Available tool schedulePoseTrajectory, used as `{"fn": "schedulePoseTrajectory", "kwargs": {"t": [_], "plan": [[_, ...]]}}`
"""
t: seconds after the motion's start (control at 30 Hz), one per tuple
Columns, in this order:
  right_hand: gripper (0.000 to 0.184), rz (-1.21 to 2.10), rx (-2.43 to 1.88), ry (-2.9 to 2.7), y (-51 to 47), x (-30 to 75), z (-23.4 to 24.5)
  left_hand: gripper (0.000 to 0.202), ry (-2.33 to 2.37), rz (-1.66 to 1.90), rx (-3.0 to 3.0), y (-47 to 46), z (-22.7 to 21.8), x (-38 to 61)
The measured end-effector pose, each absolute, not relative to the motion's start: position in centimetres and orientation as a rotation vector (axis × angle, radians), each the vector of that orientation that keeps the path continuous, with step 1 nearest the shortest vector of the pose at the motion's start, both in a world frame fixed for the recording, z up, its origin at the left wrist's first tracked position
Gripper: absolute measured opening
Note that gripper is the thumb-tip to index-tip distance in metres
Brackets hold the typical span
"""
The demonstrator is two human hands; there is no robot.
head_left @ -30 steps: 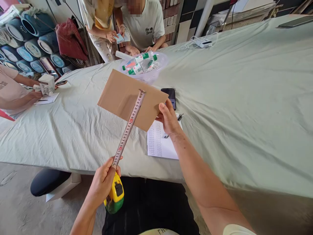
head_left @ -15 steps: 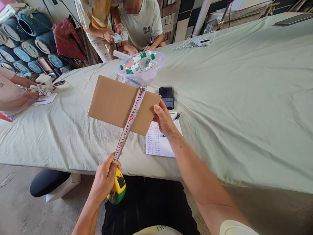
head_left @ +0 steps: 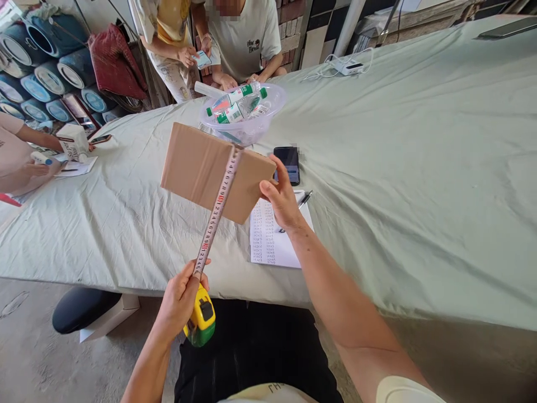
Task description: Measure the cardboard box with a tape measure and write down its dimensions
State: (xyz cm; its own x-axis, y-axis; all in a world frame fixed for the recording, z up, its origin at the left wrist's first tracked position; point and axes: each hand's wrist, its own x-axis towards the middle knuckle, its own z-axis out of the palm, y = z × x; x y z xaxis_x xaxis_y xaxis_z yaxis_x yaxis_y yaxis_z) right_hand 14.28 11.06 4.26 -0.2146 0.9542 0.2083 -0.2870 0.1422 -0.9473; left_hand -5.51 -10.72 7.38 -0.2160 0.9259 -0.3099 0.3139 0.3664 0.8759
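My right hand [head_left: 282, 197] grips the right end of a brown cardboard box [head_left: 195, 162], thumb on the near face and fingers partly hidden behind. The box is held tilted above the table. My left hand [head_left: 181, 296] is closed on a yellow and green tape measure [head_left: 202, 316], pinching its blade near the case. The drawn-out blade [head_left: 218, 207] runs up across the box face, its end at the box's top edge. Under the right hand lies a sheet of paper [head_left: 268, 246] with rows of handwriting, and a black pen [head_left: 305, 198] rests on it.
A phone [head_left: 287, 163] lies behind the paper. Beyond the box stands a translucent basin [head_left: 274, 106] of plastic bottles. Two people are at the far side; another person at the left has a white box [head_left: 72, 141]. A white device with a cable [head_left: 348, 67] sits at the back.
The cardboard box has turned slightly and shifted, its left end moving right and up. The tape blade swung a little left with it. The person at the left has moved a hand back from the white box.
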Motion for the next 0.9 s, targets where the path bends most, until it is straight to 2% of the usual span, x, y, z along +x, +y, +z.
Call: {"fn": "schedulePoseTrajectory", "kwargs": {"t": [0.1,0.2,0.43,0.6,0.77,0.9], "plan": [[0.1,1.202,-0.712,-1.365,11.3,13.7,3.8,0.037,1.632,0.965,0.965,-10.7,7.0,-6.1],[0.096,1.116,-0.71,-1.529,11.7,12.9,2.9,0.037,1.61,1.026,0.903,-10.5,6.7,-6.5],[0.067,1.04,-0.981,-1.628,12.3,12.5,1.4,0.036,1.428,1.071,0.836,-8.7,6.2,-5.8],[0.039,0.778,-1.247,-1.419,13.6,17.0,2.1,0.03,1.141,1.014,0.824,-4.1,5.6,-3.7],[0.039,0.469,-1.807,-1.414,14.3,22.2,2.4,0.027,0.922,0.896,0.81,2.5,4.7,-1.0],[0.042,0.378,-1.98,-1.525,13.9,23.8,1.9,0.028,0.832,0.844,0.717,5.5,3.5,0.3]]}}
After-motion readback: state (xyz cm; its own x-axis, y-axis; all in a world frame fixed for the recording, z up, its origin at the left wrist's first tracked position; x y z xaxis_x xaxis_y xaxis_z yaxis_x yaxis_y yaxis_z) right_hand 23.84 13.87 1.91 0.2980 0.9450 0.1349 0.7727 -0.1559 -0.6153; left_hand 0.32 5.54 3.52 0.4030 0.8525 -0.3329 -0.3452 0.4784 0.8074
